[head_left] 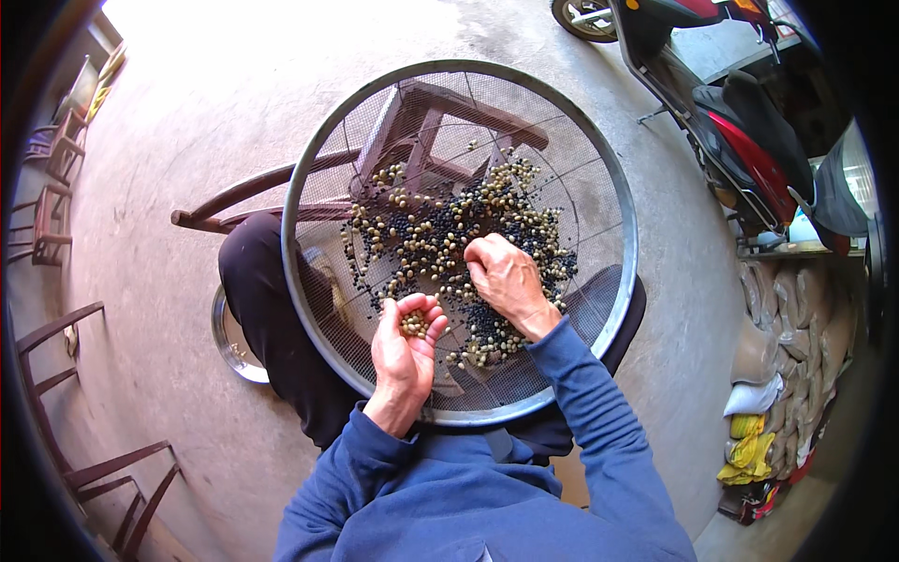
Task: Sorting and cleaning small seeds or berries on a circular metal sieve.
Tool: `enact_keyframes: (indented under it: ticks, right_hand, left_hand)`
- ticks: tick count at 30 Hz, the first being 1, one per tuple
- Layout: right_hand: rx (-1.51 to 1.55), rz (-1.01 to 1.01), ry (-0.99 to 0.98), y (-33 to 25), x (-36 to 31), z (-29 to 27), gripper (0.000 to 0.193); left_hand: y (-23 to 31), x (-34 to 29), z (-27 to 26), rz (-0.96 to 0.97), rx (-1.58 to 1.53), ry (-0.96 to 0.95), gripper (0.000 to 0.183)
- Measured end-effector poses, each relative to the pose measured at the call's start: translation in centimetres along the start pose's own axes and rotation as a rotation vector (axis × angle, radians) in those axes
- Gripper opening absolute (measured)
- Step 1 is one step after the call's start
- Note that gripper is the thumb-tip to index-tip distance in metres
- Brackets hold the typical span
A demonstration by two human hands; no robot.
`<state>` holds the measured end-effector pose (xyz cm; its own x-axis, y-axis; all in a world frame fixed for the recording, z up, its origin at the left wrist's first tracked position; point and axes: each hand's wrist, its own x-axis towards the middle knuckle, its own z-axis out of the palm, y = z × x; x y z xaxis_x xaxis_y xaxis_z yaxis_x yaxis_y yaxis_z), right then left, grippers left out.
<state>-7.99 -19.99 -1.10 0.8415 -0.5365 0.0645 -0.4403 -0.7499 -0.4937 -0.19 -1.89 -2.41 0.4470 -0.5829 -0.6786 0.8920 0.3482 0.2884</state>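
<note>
A round wire-mesh sieve with a grey rim rests across my lap. Small black beans and pale tan beans lie mixed over its middle. My left hand, palm up and fingers curled, cups a small pile of the tan beans above the near left part of the mesh. Over the right of the heap, my right hand is bent down with its fingers drawn together among the beans. Its fingertips are partly hidden, so I cannot see what is in them.
Under the sieve's far side stands a wooden stool. A metal basin sits on the floor by my left knee. Wooden chairs line the left. A red and black motorbike and stacked sacks stand at the right.
</note>
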Motion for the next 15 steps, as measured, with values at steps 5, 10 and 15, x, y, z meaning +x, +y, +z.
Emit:
enact_keyframes:
  ticks: [5,10,15]
  right_hand:
    - [0.401,-0.034,-0.054,-4.9,-1.9,-2.5,0.008]
    - [0.426,-0.083,-0.022,-4.6,-1.3,-2.6,0.011]
    - [0.134,-0.006,0.097,0.5,1.7,-0.4,0.010]
  left_hand:
    - [-0.2,0.0,0.2,-0.025,0.038,-0.023,0.046]
    - [0.0,-0.1,0.1,0.001,0.032,-0.057,0.045]
    - [0.1,-0.2,0.2,-0.033,0.043,-0.027,0.044]
